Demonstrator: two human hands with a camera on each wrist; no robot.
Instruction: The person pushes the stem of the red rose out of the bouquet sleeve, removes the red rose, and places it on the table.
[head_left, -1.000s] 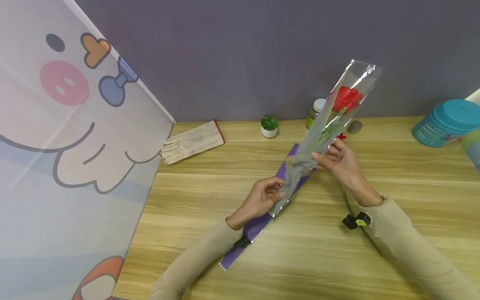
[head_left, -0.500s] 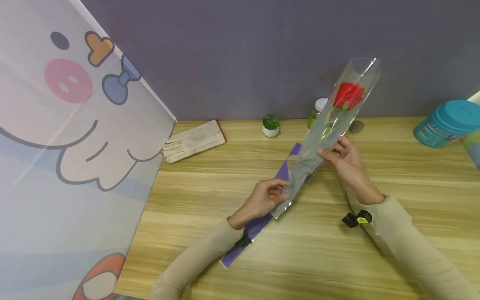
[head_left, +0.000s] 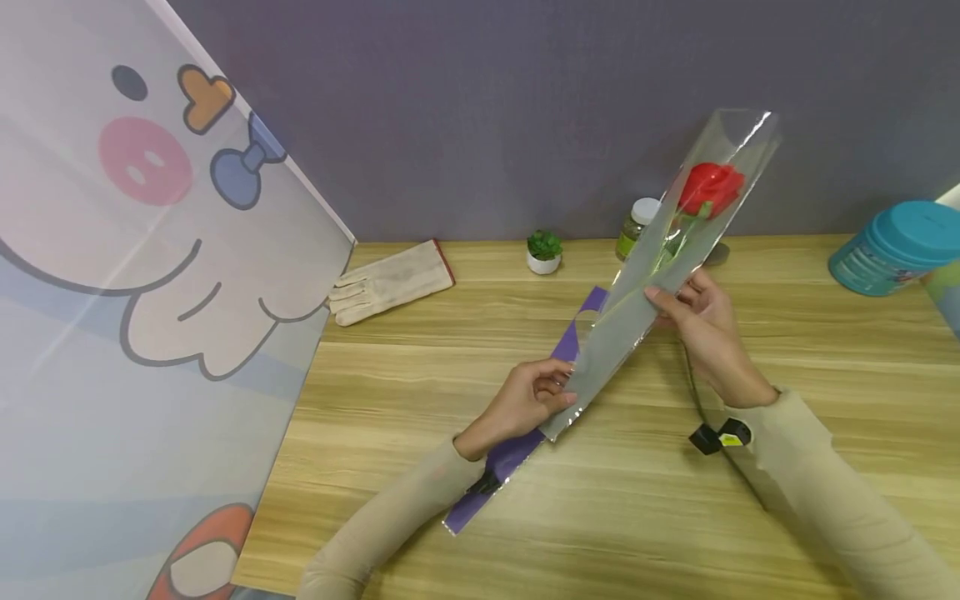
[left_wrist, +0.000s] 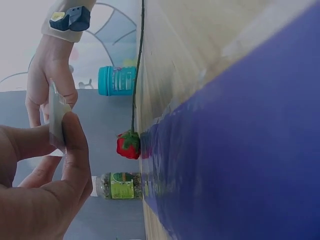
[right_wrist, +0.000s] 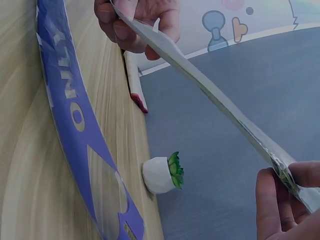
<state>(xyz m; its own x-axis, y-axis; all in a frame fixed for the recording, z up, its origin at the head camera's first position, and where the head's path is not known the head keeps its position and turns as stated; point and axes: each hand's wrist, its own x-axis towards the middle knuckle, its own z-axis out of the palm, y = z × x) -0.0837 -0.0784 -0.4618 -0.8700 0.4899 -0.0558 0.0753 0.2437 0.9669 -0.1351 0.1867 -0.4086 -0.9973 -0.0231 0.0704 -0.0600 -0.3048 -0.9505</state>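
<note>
A red rose (head_left: 709, 188) with a green stem sits inside a clear plastic sleeve (head_left: 630, 321) that is held slanting above the wooden table (head_left: 675, 517). My left hand (head_left: 564, 393) pinches the sleeve's lower end; the left wrist view shows the sleeve's edge (left_wrist: 56, 116) between the thumb and fingers. My right hand (head_left: 663, 300) grips the sleeve at mid-length, just under the stem, its fingertips (right_wrist: 280, 200) pinching the film (right_wrist: 210, 90). A purple printed sleeve (head_left: 517, 454) lies flat on the table beneath both hands.
A large cartoon panel (head_left: 150, 292) leans at the left. Along the back wall lie a work glove (head_left: 390, 282), a tiny potted plant (head_left: 542, 250), a small jar (head_left: 637, 221) and a teal canister (head_left: 892, 246). A small red flower (left_wrist: 129, 145) lies on the table.
My right hand has slid up and to the right along the sleeve. The crumpled lower film has pulled straight, and the rose end has swung a little to the right.
</note>
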